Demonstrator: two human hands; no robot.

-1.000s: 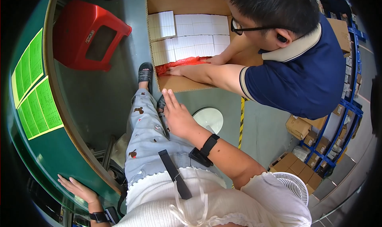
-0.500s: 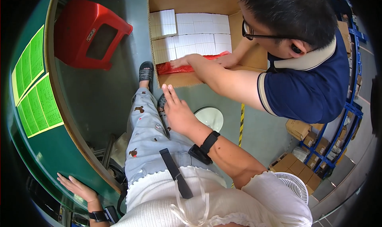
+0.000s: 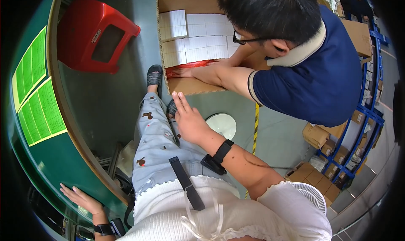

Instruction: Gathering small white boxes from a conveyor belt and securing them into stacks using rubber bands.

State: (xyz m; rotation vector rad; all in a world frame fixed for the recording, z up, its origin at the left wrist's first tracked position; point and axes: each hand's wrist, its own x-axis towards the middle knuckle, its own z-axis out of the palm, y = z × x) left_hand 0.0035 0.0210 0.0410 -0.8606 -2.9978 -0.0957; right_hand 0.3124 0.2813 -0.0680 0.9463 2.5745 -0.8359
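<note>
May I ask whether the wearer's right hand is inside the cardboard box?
No, the right hand is outside the cardboard box, pointing toward it.

Left fisheye of a side-by-side pair, worn on the wearer's head; directed steeply downward, upright, unmirrored. Nearest, at the lower edge: white ribbed top (image 3: 168, 211), viewed from above. At left, a brown-edged green tabletop (image 3: 55, 169) is taken in; farther off, at upper centre, an open brown cardboard box (image 3: 190, 1); at right, blue metal shelving (image 3: 373, 113). Straight edges are bent toward the dark rim.
</note>
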